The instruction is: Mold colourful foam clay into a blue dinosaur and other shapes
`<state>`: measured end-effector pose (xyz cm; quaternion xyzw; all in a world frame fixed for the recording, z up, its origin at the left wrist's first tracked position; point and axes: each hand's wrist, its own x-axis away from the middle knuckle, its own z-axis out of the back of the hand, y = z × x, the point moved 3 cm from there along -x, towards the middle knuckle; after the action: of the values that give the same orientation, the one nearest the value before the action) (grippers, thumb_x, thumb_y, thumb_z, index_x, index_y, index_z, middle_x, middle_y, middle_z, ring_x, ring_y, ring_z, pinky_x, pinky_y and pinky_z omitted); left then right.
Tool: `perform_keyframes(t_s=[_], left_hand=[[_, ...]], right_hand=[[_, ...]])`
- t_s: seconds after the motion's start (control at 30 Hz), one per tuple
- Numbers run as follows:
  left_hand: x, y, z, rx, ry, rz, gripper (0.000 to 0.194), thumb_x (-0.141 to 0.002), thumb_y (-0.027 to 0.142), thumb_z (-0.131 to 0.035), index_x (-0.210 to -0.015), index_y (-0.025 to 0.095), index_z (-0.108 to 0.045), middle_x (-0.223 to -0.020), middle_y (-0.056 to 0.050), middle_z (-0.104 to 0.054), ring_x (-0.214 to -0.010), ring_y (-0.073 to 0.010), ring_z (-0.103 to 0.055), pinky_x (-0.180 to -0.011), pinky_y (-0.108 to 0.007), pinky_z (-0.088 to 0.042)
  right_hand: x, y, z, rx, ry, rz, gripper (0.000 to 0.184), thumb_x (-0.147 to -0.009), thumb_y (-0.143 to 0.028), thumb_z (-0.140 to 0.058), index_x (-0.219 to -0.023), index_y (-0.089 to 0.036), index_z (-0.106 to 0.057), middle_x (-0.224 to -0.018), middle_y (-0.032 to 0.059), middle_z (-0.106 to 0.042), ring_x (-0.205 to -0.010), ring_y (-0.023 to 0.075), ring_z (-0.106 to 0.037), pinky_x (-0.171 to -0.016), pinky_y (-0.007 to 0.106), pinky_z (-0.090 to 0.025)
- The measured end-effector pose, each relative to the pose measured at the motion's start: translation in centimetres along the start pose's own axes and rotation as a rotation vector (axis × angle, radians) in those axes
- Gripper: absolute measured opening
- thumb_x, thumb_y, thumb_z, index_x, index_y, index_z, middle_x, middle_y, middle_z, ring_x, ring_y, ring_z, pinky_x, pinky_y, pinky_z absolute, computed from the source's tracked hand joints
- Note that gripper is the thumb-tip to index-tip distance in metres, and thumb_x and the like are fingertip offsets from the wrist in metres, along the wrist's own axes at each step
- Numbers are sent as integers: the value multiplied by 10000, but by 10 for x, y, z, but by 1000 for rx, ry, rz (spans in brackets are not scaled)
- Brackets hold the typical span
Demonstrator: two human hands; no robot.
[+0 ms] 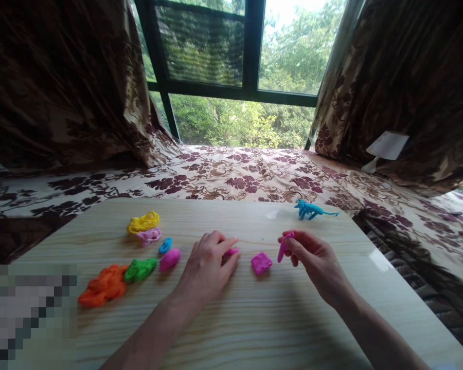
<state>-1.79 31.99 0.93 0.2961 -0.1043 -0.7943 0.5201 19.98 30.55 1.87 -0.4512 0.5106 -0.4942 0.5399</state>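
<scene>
My left hand (212, 259) rests low over the table, thumb and index finger closed about a small lump of pink modelling clay (230, 253) that is partly hidden by the fingers. Between my hands lies a flat, square piece of pink clay (261, 263) with a bumpy surface. Just to its right, my right hand (308, 252) pinches a narrow pink strip (283, 247), which hangs tilted above the tabletop; whether it is clay or a plastic tool I cannot tell. A rounded pink clay lump (170, 259) sits left of my left hand, beside a small blue clay ring (165, 245).
Orange clay (104, 287) and green clay (141, 269) touch at the left of the wooden table (231, 329). Yellow clay (143, 222) and pale pink clay (149, 236) lie behind them. A blue animal figure (310, 209) stands at the back right. Beyond is a flowered cloth (243, 180) below a window.
</scene>
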Motion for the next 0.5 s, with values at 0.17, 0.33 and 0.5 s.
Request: perform_keyframes(t_s=[0.17,0.33,0.5], left_hand=[[3,21,1,-70,74,-146,287,-807,242,-525,-1082,218,-601,-1098,-78,-550,-1047,-238,-463,-928,-414,-350],[10,49,-7,37,-116,-286,229,-867,186,-432,-1000,248,-608,-1005,-28,-605,-1002,-196,-483,-1005,-437,-263],[15,49,-11,37,-119,-250,194,-869,221,-438,-941,230,-618,-920,-35,-589,-950,-197,-485,-993,-439,-273]], right_hand=[[6,4,-10,-22,9,64,197,-853,-359,-512,-939,-182,-522,-902,73,-676,-679,133,-623,-539,230,-480],[9,7,-14,35,-34,93,192,-841,-324,-534,-972,-185,-518,-854,58,-680,-710,144,-644,-662,285,-526],[11,8,-15,229,-62,136,216,-796,-247,-580,-1002,-180,-572,-893,65,-685,-789,177,-658,-732,305,-529]])
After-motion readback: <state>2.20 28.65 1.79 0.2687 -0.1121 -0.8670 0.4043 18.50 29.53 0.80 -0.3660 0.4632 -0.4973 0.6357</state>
